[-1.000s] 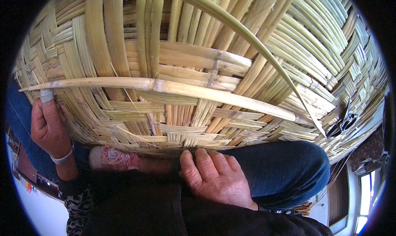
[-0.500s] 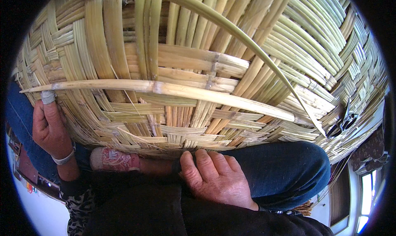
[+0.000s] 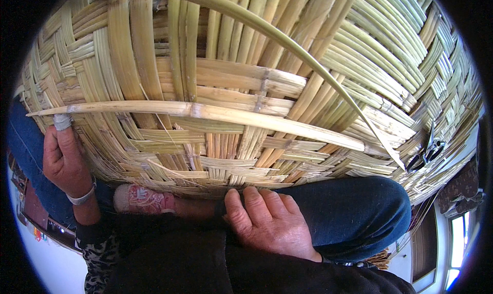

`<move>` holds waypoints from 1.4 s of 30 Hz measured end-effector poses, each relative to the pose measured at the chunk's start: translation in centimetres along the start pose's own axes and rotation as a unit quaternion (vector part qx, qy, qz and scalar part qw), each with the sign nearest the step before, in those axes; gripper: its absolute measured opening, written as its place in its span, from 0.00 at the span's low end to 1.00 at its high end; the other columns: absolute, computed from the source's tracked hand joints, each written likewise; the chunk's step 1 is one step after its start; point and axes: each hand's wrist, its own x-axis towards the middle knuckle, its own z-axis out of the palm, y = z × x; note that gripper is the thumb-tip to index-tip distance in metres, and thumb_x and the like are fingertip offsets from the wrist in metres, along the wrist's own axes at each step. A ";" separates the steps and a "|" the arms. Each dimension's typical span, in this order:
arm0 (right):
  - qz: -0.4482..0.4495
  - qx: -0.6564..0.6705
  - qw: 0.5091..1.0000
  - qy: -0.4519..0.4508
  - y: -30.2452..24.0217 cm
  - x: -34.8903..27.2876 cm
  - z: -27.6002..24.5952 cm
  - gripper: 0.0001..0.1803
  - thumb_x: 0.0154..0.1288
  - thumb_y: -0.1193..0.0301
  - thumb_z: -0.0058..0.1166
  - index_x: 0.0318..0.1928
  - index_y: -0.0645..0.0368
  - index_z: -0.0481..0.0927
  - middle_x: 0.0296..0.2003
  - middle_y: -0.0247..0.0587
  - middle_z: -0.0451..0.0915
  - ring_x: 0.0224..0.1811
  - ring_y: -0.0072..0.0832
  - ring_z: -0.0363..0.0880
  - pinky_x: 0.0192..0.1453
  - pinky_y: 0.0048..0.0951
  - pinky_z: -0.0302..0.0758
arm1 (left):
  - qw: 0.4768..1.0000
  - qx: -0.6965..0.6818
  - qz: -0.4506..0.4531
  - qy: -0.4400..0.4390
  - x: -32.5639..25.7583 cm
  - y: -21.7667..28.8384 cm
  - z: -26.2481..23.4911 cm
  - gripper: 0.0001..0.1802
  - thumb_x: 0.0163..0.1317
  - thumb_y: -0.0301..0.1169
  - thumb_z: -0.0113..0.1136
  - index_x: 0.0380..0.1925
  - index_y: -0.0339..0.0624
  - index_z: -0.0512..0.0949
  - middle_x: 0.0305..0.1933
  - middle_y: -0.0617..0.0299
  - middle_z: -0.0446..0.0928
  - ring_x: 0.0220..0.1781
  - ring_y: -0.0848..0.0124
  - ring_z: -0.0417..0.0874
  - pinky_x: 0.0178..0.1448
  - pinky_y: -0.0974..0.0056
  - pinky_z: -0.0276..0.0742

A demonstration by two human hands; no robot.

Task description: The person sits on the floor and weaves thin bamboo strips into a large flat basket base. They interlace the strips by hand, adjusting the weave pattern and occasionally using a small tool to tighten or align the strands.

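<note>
A pale split reed strip (image 3: 221, 114) with darker joints lies crosswise over the woven reed mat (image 3: 221, 135). At its pointed left end is my left hand (image 3: 67, 158), its fingers mostly curled and a white-wrapped fingertip pressed up against the strip. What its thumb does is hidden. My right hand (image 3: 269, 217) rests on my jeans-covered leg (image 3: 344, 212) by the mat's near edge, fingers side by side and loosely bent, with nothing seen in them. The tips of those fingers are partly out of sight.
Another long greenish strip (image 3: 303, 52) arches over the mat from upper left to right. Black-handled scissors (image 3: 429, 153) lie on the mat's right side. My foot in a pink patterned sock (image 3: 146, 199) is tucked against the near edge.
</note>
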 end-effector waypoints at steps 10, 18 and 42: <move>-0.005 -0.001 1.000 -0.006 0.2 0.0 -0.1 0.20 0.65 0.65 0.60 0.56 0.55 0.81 0.42 0.39 0.83 0.38 0.26 0.79 0.38 0.28 0.75 | 1.000 0.002 -0.003 0.005 0.0 -0.7 -0.2 0.13 0.81 0.34 0.58 0.38 0.38 0.83 0.26 0.75 0.71 0.28 0.85 0.65 0.31 0.75 0.59; 0.003 0.001 1.000 -0.011 0.1 0.0 0.0 0.20 0.66 0.65 0.60 0.56 0.55 0.81 0.43 0.38 0.83 0.39 0.26 0.80 0.38 0.28 0.75 | 1.000 0.003 0.011 0.018 -0.1 -0.9 -0.1 0.13 0.81 0.34 0.59 0.37 0.38 0.82 0.27 0.75 0.71 0.28 0.85 0.65 0.31 0.75 0.59; 0.001 0.000 1.000 -0.013 0.2 0.0 0.0 0.18 0.66 0.65 0.59 0.56 0.55 0.81 0.43 0.39 0.83 0.39 0.26 0.79 0.38 0.27 0.75 | 1.000 0.003 0.020 0.002 0.0 -0.7 -0.3 0.12 0.82 0.33 0.58 0.37 0.38 0.82 0.26 0.75 0.70 0.27 0.86 0.64 0.31 0.75 0.57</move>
